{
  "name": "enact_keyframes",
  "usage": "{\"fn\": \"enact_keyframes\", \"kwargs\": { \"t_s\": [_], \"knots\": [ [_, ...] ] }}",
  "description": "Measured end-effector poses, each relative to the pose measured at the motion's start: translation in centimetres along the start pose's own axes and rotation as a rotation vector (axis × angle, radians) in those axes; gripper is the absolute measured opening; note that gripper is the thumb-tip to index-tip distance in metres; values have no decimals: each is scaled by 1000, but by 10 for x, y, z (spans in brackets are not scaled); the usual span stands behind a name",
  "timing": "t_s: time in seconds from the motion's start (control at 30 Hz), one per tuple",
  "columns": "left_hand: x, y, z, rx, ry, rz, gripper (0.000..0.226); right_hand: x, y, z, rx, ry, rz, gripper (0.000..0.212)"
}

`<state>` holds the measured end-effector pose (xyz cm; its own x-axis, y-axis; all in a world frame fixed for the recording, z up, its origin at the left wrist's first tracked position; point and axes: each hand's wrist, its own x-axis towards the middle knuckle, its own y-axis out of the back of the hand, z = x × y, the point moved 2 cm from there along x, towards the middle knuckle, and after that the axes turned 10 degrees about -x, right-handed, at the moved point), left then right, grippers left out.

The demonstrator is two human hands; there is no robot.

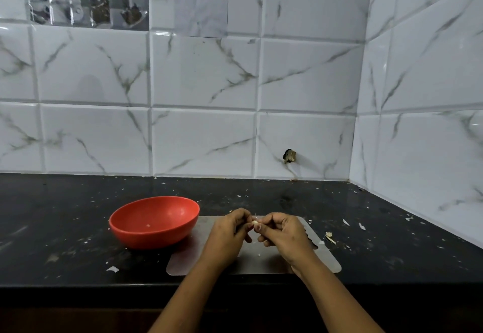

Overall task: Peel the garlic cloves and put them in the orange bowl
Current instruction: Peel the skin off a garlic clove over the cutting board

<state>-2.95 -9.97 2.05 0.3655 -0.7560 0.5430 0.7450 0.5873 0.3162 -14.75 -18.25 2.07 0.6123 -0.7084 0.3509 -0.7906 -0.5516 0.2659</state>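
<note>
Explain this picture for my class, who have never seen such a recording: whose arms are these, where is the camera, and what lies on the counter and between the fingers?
There is no machine here. A person wears one camera on the head, looking forward and down, so their own two arms reach in from the bottom edge. The left hand and right hand both pinch one small garlic clove at their fingertips, above a thin grey mat lying on a black counter. Left of the mat stands the orange bowl, with one small pale bit inside, too small to identify. Papery peel scraps lie scattered on the counter. Behind is a white tile wall.
</note>
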Motion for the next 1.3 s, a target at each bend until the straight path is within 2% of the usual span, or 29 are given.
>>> {"fn": "enact_keyframes", "kwargs": {
  "t_s": [0.4,0.6,0.9,1.03,1.3],
  "knots": [
    [1,-2,-2,81,-70,2,14,2,-1,-1,-3,-34,14,5],
    [0,-3,-2,128,-87,-22,6,2,0,0,16,-56,18,6],
    [-1,-4,1,163,-108,-18,10,2,3,-3,156,-127,-92,13],
    [-2,-3,1,197,-125,-3,10,1,2,-3,115,-99,-135,15],
    [-3,-7,2,290,-121,-49,14,1,1,-1,128,-96,-95,13]
  ]
}}
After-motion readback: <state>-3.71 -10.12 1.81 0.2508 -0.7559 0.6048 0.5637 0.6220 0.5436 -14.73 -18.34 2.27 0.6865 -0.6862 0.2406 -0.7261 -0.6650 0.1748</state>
